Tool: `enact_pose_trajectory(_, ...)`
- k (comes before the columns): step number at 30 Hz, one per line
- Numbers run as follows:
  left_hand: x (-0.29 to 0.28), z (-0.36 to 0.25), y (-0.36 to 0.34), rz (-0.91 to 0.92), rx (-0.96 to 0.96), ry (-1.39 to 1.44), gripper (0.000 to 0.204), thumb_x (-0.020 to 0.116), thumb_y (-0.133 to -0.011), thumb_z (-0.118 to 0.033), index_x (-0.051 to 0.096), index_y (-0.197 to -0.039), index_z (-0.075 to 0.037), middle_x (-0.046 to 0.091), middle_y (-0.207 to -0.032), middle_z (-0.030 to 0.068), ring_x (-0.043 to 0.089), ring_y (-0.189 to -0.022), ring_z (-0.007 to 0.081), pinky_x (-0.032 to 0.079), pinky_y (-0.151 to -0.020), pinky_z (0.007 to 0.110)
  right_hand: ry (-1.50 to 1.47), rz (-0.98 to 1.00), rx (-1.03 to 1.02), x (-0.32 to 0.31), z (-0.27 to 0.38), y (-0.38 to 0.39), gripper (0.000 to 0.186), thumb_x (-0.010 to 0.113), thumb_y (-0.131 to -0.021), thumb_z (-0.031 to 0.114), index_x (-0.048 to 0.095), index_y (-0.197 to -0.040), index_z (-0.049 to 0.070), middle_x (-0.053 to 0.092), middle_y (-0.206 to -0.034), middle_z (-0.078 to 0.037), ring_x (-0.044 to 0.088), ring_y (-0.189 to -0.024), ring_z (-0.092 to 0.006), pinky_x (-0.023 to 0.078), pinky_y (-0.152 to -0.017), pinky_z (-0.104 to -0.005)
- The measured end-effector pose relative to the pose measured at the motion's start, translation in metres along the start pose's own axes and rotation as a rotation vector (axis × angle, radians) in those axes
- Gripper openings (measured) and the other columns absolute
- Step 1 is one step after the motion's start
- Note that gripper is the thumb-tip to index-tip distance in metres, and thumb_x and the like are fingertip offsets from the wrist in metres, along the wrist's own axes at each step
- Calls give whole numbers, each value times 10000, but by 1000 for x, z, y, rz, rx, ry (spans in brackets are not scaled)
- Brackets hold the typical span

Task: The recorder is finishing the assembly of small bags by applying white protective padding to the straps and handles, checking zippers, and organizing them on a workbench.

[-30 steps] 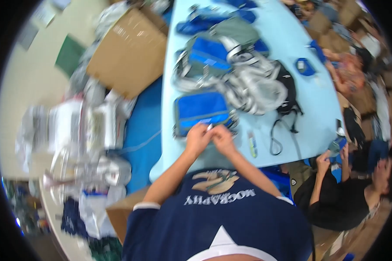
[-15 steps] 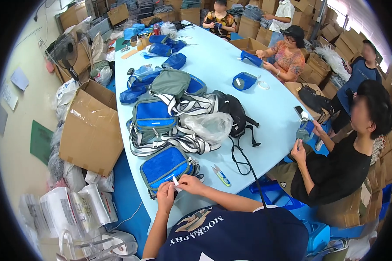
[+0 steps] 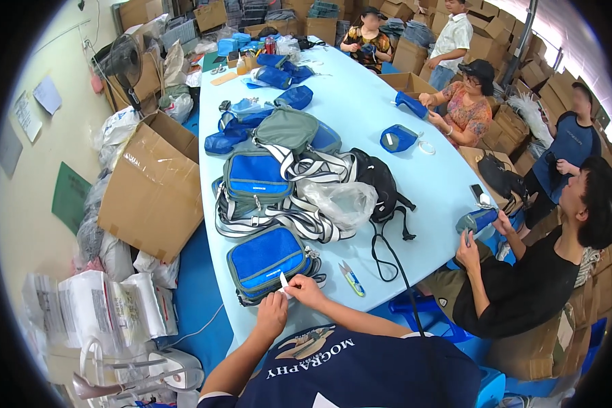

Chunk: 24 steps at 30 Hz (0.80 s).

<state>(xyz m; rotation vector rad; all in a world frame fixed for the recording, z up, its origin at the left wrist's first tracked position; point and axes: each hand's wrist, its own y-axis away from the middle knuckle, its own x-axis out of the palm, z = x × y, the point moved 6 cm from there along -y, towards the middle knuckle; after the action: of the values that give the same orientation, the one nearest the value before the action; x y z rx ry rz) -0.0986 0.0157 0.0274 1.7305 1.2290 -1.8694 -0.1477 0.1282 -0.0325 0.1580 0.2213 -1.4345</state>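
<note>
Near the front edge of the table lies a blue shoulder bag point(image 3: 268, 258) with grey trim. At its near right corner my two hands are close together. My left hand point(image 3: 273, 315) is closed, its fingertips pinched on a small white strip point(image 3: 283, 279). My right hand point(image 3: 307, 291) is also pinched on this strip, which sticks up between the fingers. Whether the strip is attached to the bag cannot be seen. To the right of my right hand lie thread snips point(image 3: 351, 279) with a yellow-green and blue handle.
Beyond the bag stand more blue and grey bags point(image 3: 258, 178) with striped straps, a clear plastic bag point(image 3: 340, 204) and a black backpack point(image 3: 377, 180). A large carton point(image 3: 149, 194) stands left of the table point(image 3: 347, 115). Several people work along the right side, one point(image 3: 523, 272) holding a blue-grey pouch.
The view has shifted slightly, so the scene sits further right and lower. Both hands stay pinched at the white strip, my left now lower beside the bag's corner.
</note>
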Motion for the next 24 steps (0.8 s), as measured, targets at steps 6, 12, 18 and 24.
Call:
enact_pose_trajectory(6, -9, 15, -5, -290, -384, 431, 118, 647, -733, -137, 591, -763, -38, 570, -793, 134, 563, -734, 311, 456, -649, 397, 129, -37, -98, -5, 17, 4, 101, 632, -769, 134, 589, -770, 42, 537, -772, -69, 547, -655, -213, 428, -574, -303)
enact_pose_trajectory(12, -8, 29, -24, -165, -622, 406, 260, 678, -737, -240, 563, -670, -17, 573, -718, 153, 561, -655, 326, 451, -588, 411, 338, -87, -370, -6, 36, 10, 58, 584, -744, 81, 574, -796, 59, 549, -823, -83, 557, -770, -294, 462, -640, -361)
enact_pose_trajectory(18, 10, 41, -22, 60, -677, 427, 254, 661, -738, -231, 598, -660, 3, 582, -705, 173, 574, -673, 323, 458, -612, 392, 312, -11, -359, -7, 36, 13, 99, 597, -748, 82, 593, -840, 46, 559, -852, -82, 565, -823, -273, 466, -684, -331)
enact_pose_trajectory(24, 2, 30, -26, -128, -454, 684, 68, 657, -728, -70, 671, -788, -42, 584, -773, 117, 578, -697, 255, 465, -615, 332, 49, 295, -278, -4, 2, -10, 167, 638, -757, 107, 629, -911, 42, 581, -919, -89, 581, -824, -216, 468, -710, -301)
